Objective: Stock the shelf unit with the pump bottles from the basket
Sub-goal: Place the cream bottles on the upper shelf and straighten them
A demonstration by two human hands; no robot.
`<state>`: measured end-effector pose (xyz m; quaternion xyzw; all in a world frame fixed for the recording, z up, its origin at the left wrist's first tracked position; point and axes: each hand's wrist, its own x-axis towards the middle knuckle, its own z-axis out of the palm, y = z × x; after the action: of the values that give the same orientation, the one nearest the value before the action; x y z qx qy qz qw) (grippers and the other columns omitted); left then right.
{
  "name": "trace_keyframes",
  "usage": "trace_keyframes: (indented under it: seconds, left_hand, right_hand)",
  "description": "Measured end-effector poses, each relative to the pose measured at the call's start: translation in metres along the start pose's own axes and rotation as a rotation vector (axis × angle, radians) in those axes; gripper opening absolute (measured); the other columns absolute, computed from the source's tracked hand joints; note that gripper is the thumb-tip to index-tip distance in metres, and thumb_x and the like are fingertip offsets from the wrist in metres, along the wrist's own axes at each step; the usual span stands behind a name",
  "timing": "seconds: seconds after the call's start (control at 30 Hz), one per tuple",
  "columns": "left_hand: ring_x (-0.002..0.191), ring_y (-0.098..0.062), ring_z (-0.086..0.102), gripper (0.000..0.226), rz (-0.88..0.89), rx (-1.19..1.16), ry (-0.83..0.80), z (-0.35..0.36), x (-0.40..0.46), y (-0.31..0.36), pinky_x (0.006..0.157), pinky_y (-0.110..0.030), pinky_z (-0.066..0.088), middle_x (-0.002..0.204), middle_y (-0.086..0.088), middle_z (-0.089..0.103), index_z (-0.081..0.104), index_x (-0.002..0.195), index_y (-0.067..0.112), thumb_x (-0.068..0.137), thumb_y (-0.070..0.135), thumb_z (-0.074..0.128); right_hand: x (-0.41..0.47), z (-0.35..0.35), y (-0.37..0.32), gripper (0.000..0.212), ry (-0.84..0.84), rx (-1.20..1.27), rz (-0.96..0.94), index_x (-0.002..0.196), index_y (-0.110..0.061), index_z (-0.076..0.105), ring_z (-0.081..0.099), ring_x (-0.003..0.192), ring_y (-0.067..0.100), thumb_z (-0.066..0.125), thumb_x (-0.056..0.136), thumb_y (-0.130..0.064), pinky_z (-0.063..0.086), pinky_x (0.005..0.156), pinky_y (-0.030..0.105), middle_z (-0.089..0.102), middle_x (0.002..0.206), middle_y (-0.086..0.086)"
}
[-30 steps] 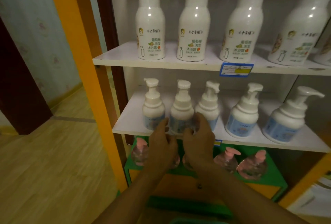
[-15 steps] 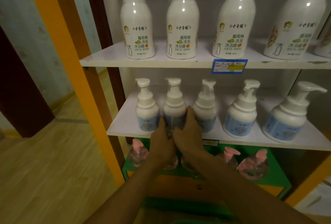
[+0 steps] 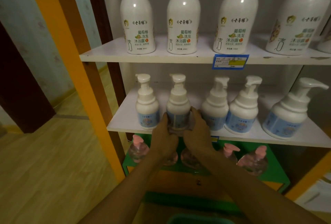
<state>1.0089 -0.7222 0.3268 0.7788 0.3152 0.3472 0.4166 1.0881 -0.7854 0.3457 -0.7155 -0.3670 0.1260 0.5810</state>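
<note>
I see both hands, left hand (image 3: 165, 134) and right hand (image 3: 197, 132), clasping the upright pump bottle (image 3: 178, 105) between them (fingers curled around its base).

Dim room: wooden floor (image 3: 44, 170), pale patterned wallpaper (image 3: 26, 26) (dark door (image 3: 16, 80) left).

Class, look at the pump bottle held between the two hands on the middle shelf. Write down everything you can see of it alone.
The pump bottle is small, white, glossy and plastic-looking, with a rounded body, a stepped collar and a white pump head on top. A pale blue label wraps its lower half. It stands upright at the front edge of the middle shelf, second from the left in a row of five like bottles. The left hand and right hand grip its base from either side.
</note>
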Motion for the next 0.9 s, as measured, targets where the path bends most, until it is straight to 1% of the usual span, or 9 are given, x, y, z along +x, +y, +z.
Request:
trace_keyframes:
  seconds: [0.07, 0.17, 0.27, 0.37, 0.47, 0.57, 0.67, 0.8, 0.9]
  left_hand:
    - [0.121, -0.017, 0.052, 0.060, 0.011, 0.000, -0.016, 0.000, -0.002, 0.001, 0.094, -0.020, 0.040, 0.131, -0.007, 0.057, 0.040, 0.137, 0.012, 0.081, -0.010, 0.047]
    - [0.118, -0.010, 0.049, 0.061, 0.014, -0.004, -0.044, 0.001, -0.005, 0.004, 0.092, -0.013, 0.039, 0.131, -0.002, 0.056, 0.040, 0.137, 0.015, 0.081, -0.009, 0.047]
    - [0.112, -0.006, 0.049, 0.056, -0.003, -0.018, -0.041, 0.002, -0.004, 0.008, 0.074, 0.007, 0.036, 0.122, 0.004, 0.055, 0.042, 0.134, 0.013, 0.083, -0.009, 0.047]
    - [0.107, -0.005, 0.045, 0.058, -0.017, -0.047, -0.063, 0.001, -0.001, 0.012, 0.065, 0.009, 0.036, 0.115, 0.008, 0.049, 0.039, 0.136, 0.014, 0.084, -0.010, 0.046]
    - [0.098, -0.001, 0.047, 0.046, 0.008, -0.023, 0.026, 0.005, -0.007, 0.016, 0.063, 0.009, 0.036, 0.113, 0.005, 0.052, 0.044, 0.130, 0.008, 0.087, -0.007, 0.047]
    - [0.080, 0.005, 0.047, 0.033, 0.024, 0.025, 0.189, 0.013, -0.021, 0.017, 0.066, 0.008, 0.035, 0.106, -0.004, 0.063, 0.055, 0.117, 0.002, 0.085, -0.006, 0.049]
    - [0.097, -0.006, 0.057, 0.045, 0.029, -0.026, 0.129, 0.018, -0.023, 0.015, 0.074, 0.006, 0.037, 0.110, -0.003, 0.064, 0.052, 0.123, 0.008, 0.082, -0.007, 0.051]
    - [0.088, 0.012, 0.051, 0.048, 0.009, -0.074, 0.083, 0.011, -0.018, 0.017, 0.072, 0.007, 0.037, 0.108, 0.010, 0.057, 0.048, 0.129, 0.013, 0.085, -0.004, 0.052]
    - [0.077, 0.025, 0.049, 0.039, 0.018, -0.047, 0.097, 0.007, -0.020, 0.017, 0.066, 0.007, 0.035, 0.099, 0.011, 0.054, 0.051, 0.123, 0.010, 0.086, -0.004, 0.050]
  right_hand:
    - [-0.003, -0.003, 0.002, 0.042, -0.016, 0.015, 0.003, 0.131, -0.019, 0.047, 0.046, 0.113, 0.008, 0.051, 0.093, -0.002, 0.029, 0.078, -0.009, 0.053, 0.126, 0.002]
    - [-0.007, -0.004, 0.004, 0.053, -0.020, 0.023, 0.028, 0.141, -0.017, 0.040, 0.046, 0.126, 0.013, 0.050, 0.092, 0.000, 0.032, 0.093, 0.009, 0.050, 0.139, 0.002]
    - [-0.012, -0.007, 0.006, 0.063, -0.019, 0.010, 0.030, 0.146, -0.017, 0.033, 0.041, 0.134, 0.021, 0.049, 0.089, 0.006, 0.034, 0.106, 0.024, 0.045, 0.146, 0.004]
    - [-0.014, -0.014, 0.007, 0.074, -0.047, 0.001, 0.033, 0.146, -0.017, 0.031, 0.038, 0.136, 0.022, 0.045, 0.082, 0.017, 0.036, 0.111, 0.036, 0.042, 0.147, 0.006]
    - [-0.014, -0.016, 0.006, 0.073, -0.059, 0.000, 0.026, 0.144, -0.014, 0.033, 0.040, 0.135, 0.021, 0.047, 0.080, 0.018, 0.036, 0.109, 0.031, 0.044, 0.145, 0.006]
    - [-0.014, -0.014, 0.002, 0.060, -0.072, 0.010, 0.025, 0.136, -0.013, 0.042, 0.048, 0.120, 0.012, 0.055, 0.082, 0.011, 0.036, 0.093, 0.010, 0.053, 0.129, -0.001]
    - [-0.013, -0.011, -0.003, 0.052, -0.036, 0.030, 0.008, 0.133, -0.013, 0.046, 0.046, 0.104, 0.004, 0.063, 0.085, -0.001, 0.037, 0.075, -0.004, 0.054, 0.115, -0.004]
    - [-0.017, -0.010, -0.003, 0.053, -0.025, -0.016, -0.002, 0.133, -0.013, 0.047, 0.048, 0.109, 0.006, 0.059, 0.084, 0.003, 0.034, 0.093, 0.012, 0.057, 0.125, 0.002]
    - [-0.015, -0.010, -0.001, 0.051, -0.020, -0.023, 0.012, 0.130, -0.012, 0.048, 0.051, 0.121, 0.019, 0.059, 0.083, 0.004, 0.035, 0.094, 0.017, 0.057, 0.129, 0.007]
